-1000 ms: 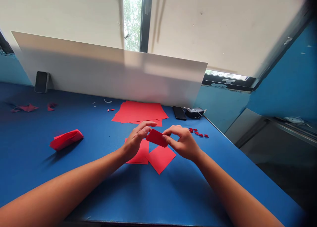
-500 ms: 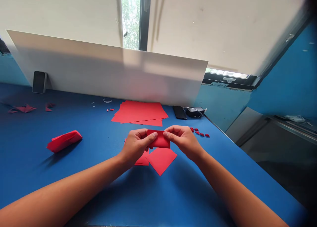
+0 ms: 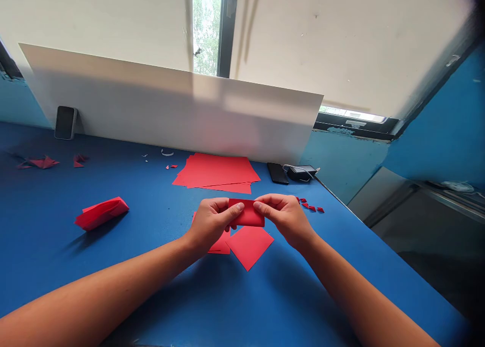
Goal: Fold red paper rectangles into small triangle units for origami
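Note:
Between both hands is a small folded piece of red paper (image 3: pixel 248 214), held up above the table. My left hand (image 3: pixel 214 218) pinches its left side, thumb on the near face. On its right side, my right hand (image 3: pixel 282 215) grips the upper edge between thumb and fingers. The fingertips behind the paper are hidden. Beneath the hands lie a red paper square (image 3: pixel 250 246), turned with one corner toward me, and more red squares (image 3: pixel 220 245), partly covered by my left hand.
Larger red sheets (image 3: pixel 217 170) are stacked at the back of the blue table (image 3: pixel 151 296). A folded red paper shape (image 3: pixel 102 213) lies at left. Small red pieces (image 3: pixel 311 208) sit right of my hands, near a black phone (image 3: pixel 277 173). Another phone (image 3: pixel 65 122) stands back left.
The whole view has shifted slightly, so everything appears a little further right. Both hands keep hold of the folded paper, with almost no change in grip.

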